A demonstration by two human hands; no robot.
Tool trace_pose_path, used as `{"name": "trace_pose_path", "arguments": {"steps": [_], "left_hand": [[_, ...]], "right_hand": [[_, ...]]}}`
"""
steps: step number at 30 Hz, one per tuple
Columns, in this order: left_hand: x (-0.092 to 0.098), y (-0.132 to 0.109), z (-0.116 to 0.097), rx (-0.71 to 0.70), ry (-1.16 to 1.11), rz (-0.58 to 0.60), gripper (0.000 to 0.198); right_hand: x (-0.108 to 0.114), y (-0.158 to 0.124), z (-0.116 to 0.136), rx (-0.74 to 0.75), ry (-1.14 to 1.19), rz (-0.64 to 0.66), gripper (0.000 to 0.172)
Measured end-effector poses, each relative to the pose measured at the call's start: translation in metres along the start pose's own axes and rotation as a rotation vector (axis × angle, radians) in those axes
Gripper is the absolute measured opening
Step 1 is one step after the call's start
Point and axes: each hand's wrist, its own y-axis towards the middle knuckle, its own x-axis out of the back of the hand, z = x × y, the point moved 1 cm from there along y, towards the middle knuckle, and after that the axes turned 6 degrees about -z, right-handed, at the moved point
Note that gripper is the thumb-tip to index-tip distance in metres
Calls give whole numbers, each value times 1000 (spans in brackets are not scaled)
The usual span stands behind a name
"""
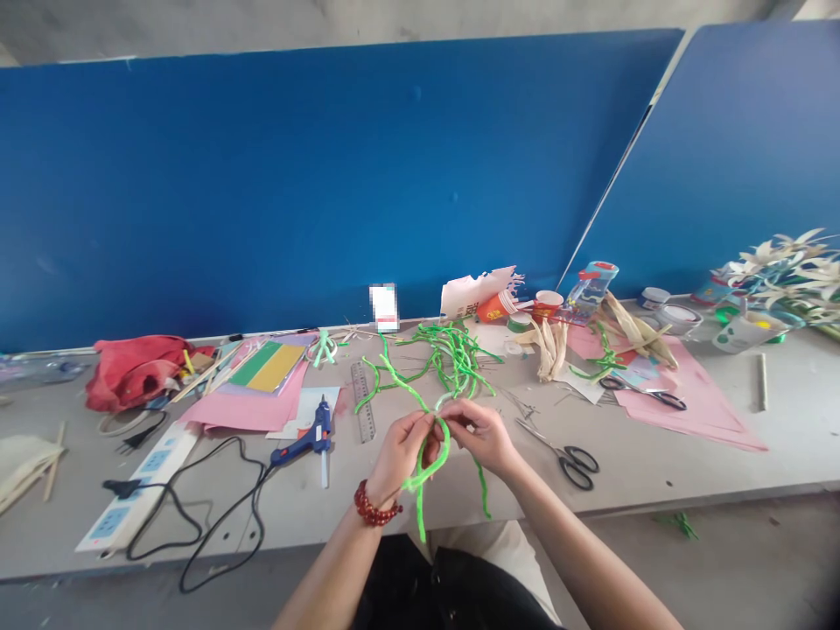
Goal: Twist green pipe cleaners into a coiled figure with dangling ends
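Note:
My left hand [403, 457] and my right hand [478, 435] hold a bright green fuzzy pipe cleaner [430, 464] between them above the table's front edge. Its bent loop sits between my fingers, and its ends hang down below my hands. A longer green strand [394, 372] runs from my hands up to a tangled heap of green pipe cleaners [452, 359] on the table. A red bead bracelet [377, 505] circles my left wrist.
A blue glue gun [318, 435], steel ruler [362, 401] and steel scissors [568, 459] lie close to my hands. A white power strip [135, 486] with black cords sits at left. Pink paper, dried corn husks and cups crowd the table before blue boards.

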Motion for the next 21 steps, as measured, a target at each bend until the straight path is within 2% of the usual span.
{"name": "trace_pose_path", "arguments": {"steps": [5, 10, 16, 21], "left_hand": [[-1, -1, -1, 19, -26, 1, 44], [-1, -4, -5, 5, 1, 3, 45], [2, -6, -1, -18, 33, 24, 37], [2, -8, -3, 2, 13, 84, 30]], "right_hand": [[6, 5, 5, 326, -200, 36, 15], [10, 9, 11, 531, -333, 50, 16], [17, 11, 17, 653, -484, 122, 19], [17, 9, 20, 666, -539, 145, 15]]}}
